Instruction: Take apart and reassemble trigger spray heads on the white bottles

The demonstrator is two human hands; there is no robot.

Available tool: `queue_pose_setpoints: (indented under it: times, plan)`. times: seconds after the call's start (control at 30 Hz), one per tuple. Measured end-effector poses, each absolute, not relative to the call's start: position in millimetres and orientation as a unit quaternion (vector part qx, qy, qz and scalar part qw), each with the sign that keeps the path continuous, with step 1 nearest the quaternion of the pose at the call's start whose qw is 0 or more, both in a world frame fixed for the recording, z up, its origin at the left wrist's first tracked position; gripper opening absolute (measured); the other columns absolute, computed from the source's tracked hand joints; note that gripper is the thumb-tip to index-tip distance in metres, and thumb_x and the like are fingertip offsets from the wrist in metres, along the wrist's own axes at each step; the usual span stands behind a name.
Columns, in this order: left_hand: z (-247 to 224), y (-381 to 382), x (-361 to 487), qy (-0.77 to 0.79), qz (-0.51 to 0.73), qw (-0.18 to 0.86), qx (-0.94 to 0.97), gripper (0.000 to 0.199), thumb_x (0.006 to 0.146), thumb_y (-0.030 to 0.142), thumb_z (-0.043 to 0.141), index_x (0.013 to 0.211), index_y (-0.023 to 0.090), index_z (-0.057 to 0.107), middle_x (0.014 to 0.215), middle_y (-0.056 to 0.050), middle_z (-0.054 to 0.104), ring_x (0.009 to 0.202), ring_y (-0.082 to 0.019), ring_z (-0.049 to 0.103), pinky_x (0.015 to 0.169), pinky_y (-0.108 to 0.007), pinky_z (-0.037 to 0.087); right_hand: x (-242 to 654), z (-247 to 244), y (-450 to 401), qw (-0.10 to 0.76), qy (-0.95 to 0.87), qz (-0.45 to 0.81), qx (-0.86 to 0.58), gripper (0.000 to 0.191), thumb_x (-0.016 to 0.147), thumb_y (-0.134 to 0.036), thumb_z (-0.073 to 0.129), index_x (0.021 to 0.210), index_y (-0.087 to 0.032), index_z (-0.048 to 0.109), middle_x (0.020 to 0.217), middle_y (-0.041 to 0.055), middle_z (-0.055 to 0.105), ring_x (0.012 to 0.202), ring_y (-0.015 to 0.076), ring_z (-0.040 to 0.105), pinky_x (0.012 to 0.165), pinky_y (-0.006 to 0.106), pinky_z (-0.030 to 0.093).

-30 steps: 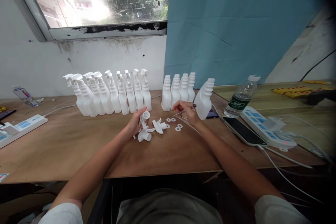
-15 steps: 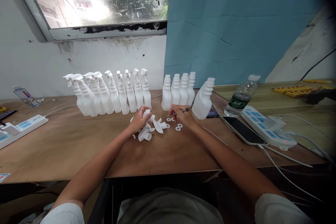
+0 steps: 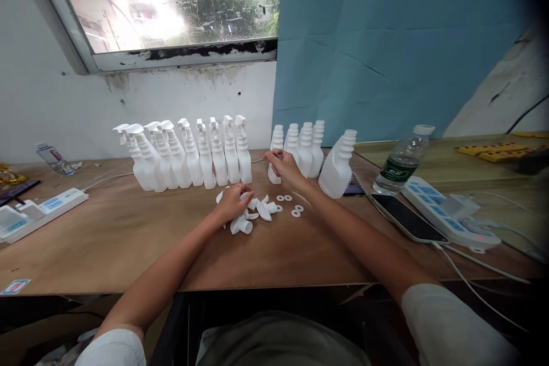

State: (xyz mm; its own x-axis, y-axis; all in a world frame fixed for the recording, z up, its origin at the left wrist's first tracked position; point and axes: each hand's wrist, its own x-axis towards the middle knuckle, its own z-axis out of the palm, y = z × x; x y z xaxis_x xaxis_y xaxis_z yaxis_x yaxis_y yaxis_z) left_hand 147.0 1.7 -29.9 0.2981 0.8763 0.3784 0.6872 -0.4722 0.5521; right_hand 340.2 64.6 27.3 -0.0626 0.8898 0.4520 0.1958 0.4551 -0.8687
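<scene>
My left hand (image 3: 234,204) is curled around a white spray head (image 3: 246,197) at the pile on the table. More white trigger spray heads (image 3: 264,209) lie loose against it. Several flat white washers (image 3: 295,213) are scattered just right of the pile. My right hand (image 3: 283,164) is raised in front of the leftmost open-necked white bottle (image 3: 278,136), fingers bent together. It covers the bottle's middle, and I cannot tell whether it touches it. A small dark bit shows at these fingers, too small to name. Below the right wrist runs a thin pale streak.
White spray bottles with trigger heads (image 3: 192,157) stand in a row at the left back. More open-necked bottles (image 3: 305,148) stand behind my right hand, one (image 3: 337,167) apart. A water bottle (image 3: 401,161), phone (image 3: 407,217), power strips (image 3: 450,214) and cables lie right; another strip (image 3: 49,214) is left.
My right hand has moved up and away from the washers to the leftmost open bottle. The thin dark-handled tool it held no longer shows clearly. My left hand stays at the pile; the view shifted slightly.
</scene>
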Motion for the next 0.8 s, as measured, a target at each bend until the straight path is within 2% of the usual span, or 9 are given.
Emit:
queue_pose_setpoints:
  times: [0.07, 0.2, 0.3, 0.4, 0.53, 0.67, 0.8]
  plan:
    - [-32, 2, 146, 0.493, 0.332, 0.141, 0.792, 0.023, 0.090, 0.036, 0.050, 0.093, 0.019, 0.065, 0.095, -0.006, 0.069, 0.092, -0.020, 0.063, 0.082, -0.031, 0.047, 323, 40, 89, 0.558, -0.658, 0.285, -0.417, 0.023, 0.074, -0.035, 0.059, 0.091, -0.018, 0.063, 0.067, -0.0018, 0.056, 0.056, 0.0128, 0.051, 0.059, 0.026, 0.045]
    - [-35, 4, 145, 0.492, 0.344, 0.134, 0.789, 0.025, 0.091, 0.038, 0.048, 0.095, 0.018, 0.063, 0.098, -0.006, 0.067, 0.088, -0.019, 0.062, 0.081, -0.032, 0.049, 289, 67, 126, 0.547, -0.667, 0.255, -0.436, 0.057, 0.064, -0.023, 0.066, 0.119, -0.017, 0.054, 0.101, 0.0055, 0.064, 0.090, 0.0205, 0.061, 0.084, 0.034, 0.047]
    - [-35, 6, 144, 0.479, 0.368, 0.130, 0.787, 0.022, 0.092, 0.035, 0.048, 0.094, 0.018, 0.062, 0.101, -0.006, 0.064, 0.088, -0.017, 0.061, 0.082, -0.031, 0.049, 272, 80, 135, 0.506, -0.704, 0.239, -0.438, 0.065, 0.061, -0.022, 0.071, 0.123, -0.019, 0.052, 0.117, 0.0084, 0.063, 0.105, 0.0247, 0.059, 0.092, 0.038, 0.044]
    - [-33, 7, 144, 0.463, 0.393, 0.126, 0.784, 0.018, 0.091, 0.032, 0.049, 0.092, 0.018, 0.060, 0.101, -0.007, 0.062, 0.088, -0.018, 0.061, 0.086, -0.033, 0.049, 268, 82, 129, 0.504, -0.712, 0.197, -0.446, 0.044, 0.066, -0.027, 0.070, 0.107, -0.017, 0.059, 0.106, 0.0084, 0.066, 0.099, 0.0254, 0.060, 0.088, 0.037, 0.045]
    - [-30, 7, 143, 0.467, 0.441, 0.122, 0.757, 0.024, 0.090, 0.035, 0.052, 0.106, 0.018, 0.054, 0.113, -0.010, 0.056, 0.094, -0.019, 0.059, 0.087, -0.036, 0.048, 283, 85, 101, 0.590, -0.669, 0.134, -0.432, 0.020, 0.074, -0.029, 0.063, 0.089, -0.017, 0.058, 0.086, 0.0042, 0.064, 0.082, 0.0200, 0.060, 0.078, 0.032, 0.045]
    - [-26, 1, 146, 0.451, 0.487, 0.108, 0.740, 0.057, 0.082, 0.044, 0.065, 0.127, 0.021, 0.040, 0.129, -0.013, 0.046, 0.110, -0.024, 0.054, 0.093, -0.039, 0.046, 304, 96, 60, 0.691, -0.607, 0.088, -0.383, 0.022, 0.078, -0.037, 0.065, 0.086, -0.020, 0.052, 0.080, 0.0005, 0.058, 0.078, 0.0165, 0.057, 0.077, 0.030, 0.045]
    - [-21, -11, 153, 0.432, 0.488, 0.104, 0.751, 0.095, 0.065, 0.051, 0.079, 0.139, 0.026, 0.025, 0.140, -0.014, 0.039, 0.125, -0.029, 0.046, 0.101, -0.045, 0.042, 309, 102, 23, 0.733, -0.581, 0.113, -0.336, 0.027, 0.081, -0.042, 0.064, 0.089, -0.022, 0.048, 0.082, 0.0002, 0.053, 0.080, 0.0160, 0.056, 0.076, 0.030, 0.046]
